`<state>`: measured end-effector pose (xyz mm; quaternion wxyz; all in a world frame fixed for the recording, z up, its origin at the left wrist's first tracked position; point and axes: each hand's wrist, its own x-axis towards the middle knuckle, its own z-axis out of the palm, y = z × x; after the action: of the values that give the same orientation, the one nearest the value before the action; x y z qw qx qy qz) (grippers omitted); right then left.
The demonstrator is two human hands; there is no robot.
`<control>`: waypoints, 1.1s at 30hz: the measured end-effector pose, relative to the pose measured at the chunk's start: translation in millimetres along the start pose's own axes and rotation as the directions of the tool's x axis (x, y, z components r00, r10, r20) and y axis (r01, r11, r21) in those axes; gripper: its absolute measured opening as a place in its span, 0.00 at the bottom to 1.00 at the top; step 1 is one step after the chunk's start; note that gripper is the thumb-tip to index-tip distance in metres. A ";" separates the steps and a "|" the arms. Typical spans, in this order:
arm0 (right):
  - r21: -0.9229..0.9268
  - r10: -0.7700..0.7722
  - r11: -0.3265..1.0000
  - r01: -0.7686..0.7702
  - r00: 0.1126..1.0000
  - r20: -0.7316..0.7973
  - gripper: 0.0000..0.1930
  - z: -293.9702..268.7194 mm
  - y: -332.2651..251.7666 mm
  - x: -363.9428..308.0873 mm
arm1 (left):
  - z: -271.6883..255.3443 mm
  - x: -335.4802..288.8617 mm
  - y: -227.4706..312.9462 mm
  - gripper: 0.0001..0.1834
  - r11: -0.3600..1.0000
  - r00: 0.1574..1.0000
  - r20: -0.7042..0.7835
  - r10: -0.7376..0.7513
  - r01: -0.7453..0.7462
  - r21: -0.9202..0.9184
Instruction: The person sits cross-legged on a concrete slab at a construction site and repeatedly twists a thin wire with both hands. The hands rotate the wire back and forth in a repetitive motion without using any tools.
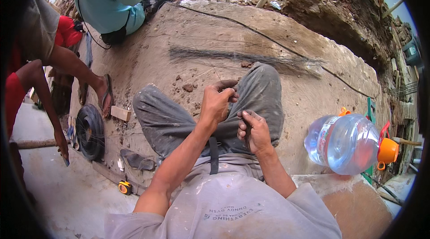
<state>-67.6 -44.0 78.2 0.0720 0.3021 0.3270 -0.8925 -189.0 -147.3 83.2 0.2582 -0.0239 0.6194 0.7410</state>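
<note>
Both of my hands are raised over my lap, between my crossed legs in grey trousers. My left hand is closed, its thumb and fingers curled together; a faint thin wire sticks up from it. Lower and to the right, my right hand is closed in a pinch, and what lies in its fingers is too small to make out. The hands are apart from each other. Beyond my knees, a long bundle of thin dark wires lies across the dusty slab.
To my right lies a big clear water bottle with an orange cap. At left are a coil of black wire, a wood block, a sandal and a tape measure. Co-workers are at left; a black cable crosses the slab.
</note>
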 end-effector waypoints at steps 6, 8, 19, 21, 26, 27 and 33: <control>0.018 -0.033 0.999 0.034 0.998 -0.046 0.08 -4.4 -5.6 22.3 | -2.5 8.7 -8.4 0.15 0.999 0.988 0.149 -0.046 0.043 0.029; 0.095 -0.038 0.995 0.040 0.999 -0.029 0.08 -10.8 -9.0 31.5 | 0.2 11.6 -11.7 0.15 0.996 0.982 0.169 -0.085 0.087 -0.002; 0.101 -0.073 0.991 0.083 0.992 -0.098 0.08 -9.3 -10.5 40.4 | 13.6 18.1 -21.7 0.10 0.986 0.980 0.169 -0.102 0.077 0.151; 0.052 -0.101 0.993 0.106 0.990 -0.097 0.07 -10.8 -13.9 44.8 | 10.9 20.4 -16.8 0.11 0.949 0.980 0.196 -0.014 -0.049 0.312; 0.164 -0.139 0.972 0.167 0.976 -0.167 0.07 -18.6 0.4 63.8 | 8.2 26.4 -28.1 0.11 0.965 0.971 0.229 -0.072 0.010 0.264; 0.223 -0.126 0.961 0.164 0.977 -0.173 0.07 -18.2 1.1 65.4 | 7.7 27.0 -28.6 0.12 0.967 0.968 0.237 -0.078 0.016 0.253; -0.013 -0.079 0.997 0.079 0.997 -0.011 0.13 -3.0 -12.8 34.8 | 5.9 28.3 -12.2 0.12 0.976 0.996 0.082 -0.028 0.009 0.216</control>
<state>-98.4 -29.8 62.9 0.0368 0.2937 0.3444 -0.8909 -206.9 -130.7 63.4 0.2922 0.0300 0.6844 0.6673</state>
